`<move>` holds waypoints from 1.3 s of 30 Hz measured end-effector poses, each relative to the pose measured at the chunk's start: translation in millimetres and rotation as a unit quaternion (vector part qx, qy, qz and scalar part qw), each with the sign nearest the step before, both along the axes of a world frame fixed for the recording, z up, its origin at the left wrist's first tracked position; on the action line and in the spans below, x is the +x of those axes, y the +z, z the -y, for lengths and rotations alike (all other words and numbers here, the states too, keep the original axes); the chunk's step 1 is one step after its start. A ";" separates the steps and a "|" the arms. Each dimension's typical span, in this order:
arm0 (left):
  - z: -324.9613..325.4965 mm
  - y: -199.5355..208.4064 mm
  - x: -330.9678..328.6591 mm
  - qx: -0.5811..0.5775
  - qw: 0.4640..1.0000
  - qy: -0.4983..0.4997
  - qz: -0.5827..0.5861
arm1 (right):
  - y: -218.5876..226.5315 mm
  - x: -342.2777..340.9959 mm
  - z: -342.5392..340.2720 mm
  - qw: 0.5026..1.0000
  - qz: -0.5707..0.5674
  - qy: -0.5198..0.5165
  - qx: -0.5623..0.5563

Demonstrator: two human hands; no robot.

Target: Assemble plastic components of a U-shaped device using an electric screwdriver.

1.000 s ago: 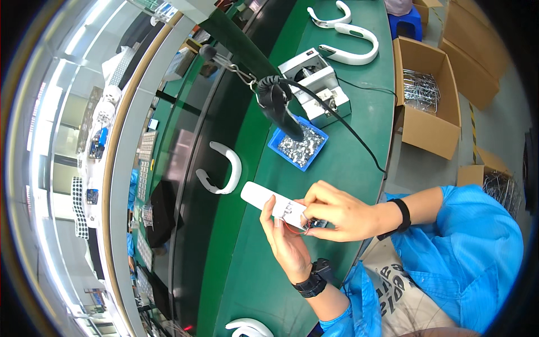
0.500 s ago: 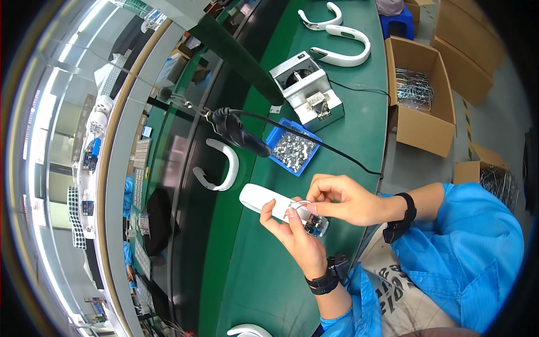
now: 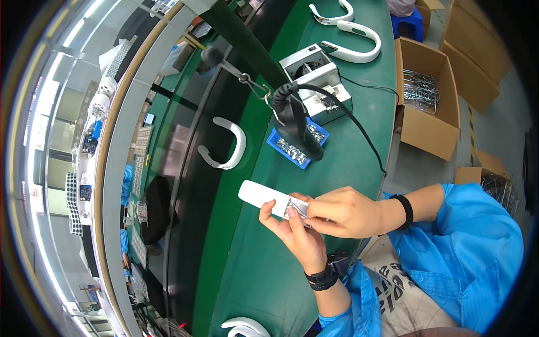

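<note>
My left hand grips a long white plastic housing from below, its thumb and fingers along the sides. My right hand is closed over the near end of the housing, with thumb and fingertips pressed together. Whatever those fingertips pinch is hidden, and so is the small circuit board at that end. Beyond the hands hangs a black corded power screwdriver, partly in front of a blue tray of small metal parts.
A silver-grey machine stands past the tray. White U-shaped neck devices lie on the table, one of them on the dark belt to the left. Open cartons with metal pieces stand on the floor at right. A cable crosses the table.
My right hand has turned and moved down over the housing's end, covering the circuit board and wires. The hanging screwdriver has swung to the right in the view, over the tray.
</note>
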State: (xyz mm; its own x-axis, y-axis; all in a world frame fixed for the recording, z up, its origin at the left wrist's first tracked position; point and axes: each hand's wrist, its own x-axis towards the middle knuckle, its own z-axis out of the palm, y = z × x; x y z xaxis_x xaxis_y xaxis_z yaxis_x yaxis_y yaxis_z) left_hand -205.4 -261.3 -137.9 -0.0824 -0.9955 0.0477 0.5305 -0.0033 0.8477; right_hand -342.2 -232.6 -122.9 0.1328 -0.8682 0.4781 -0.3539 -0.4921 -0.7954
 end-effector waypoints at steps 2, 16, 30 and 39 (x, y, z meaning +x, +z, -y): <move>1.7 -4.1 0.6 -0.006 1.000 -0.026 0.001 | -4.5 1.4 -0.4 0.989 -0.108 -0.033 -0.094; 1.1 -10.1 10.2 -0.016 0.998 -0.011 0.055 | -7.3 2.9 5.3 0.988 -0.033 -0.096 -0.118; 3.2 -15.5 12.3 -0.015 1.000 0.016 0.009 | -10.4 -6.7 32.7 0.968 -0.134 0.016 -0.213; 2.4 -12.2 10.0 -0.018 1.000 0.018 0.017 | -2.5 -13.5 35.3 0.950 -0.212 -0.012 -0.227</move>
State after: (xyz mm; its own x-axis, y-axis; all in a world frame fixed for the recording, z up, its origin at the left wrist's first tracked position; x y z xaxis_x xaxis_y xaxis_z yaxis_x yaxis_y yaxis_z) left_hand -195.4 -263.7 -150.0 -0.0486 -0.9955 0.0814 0.5007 0.0462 0.8644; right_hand -355.8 -268.0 -125.5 0.3804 -0.5899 0.7122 -0.6105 -0.7387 -0.2858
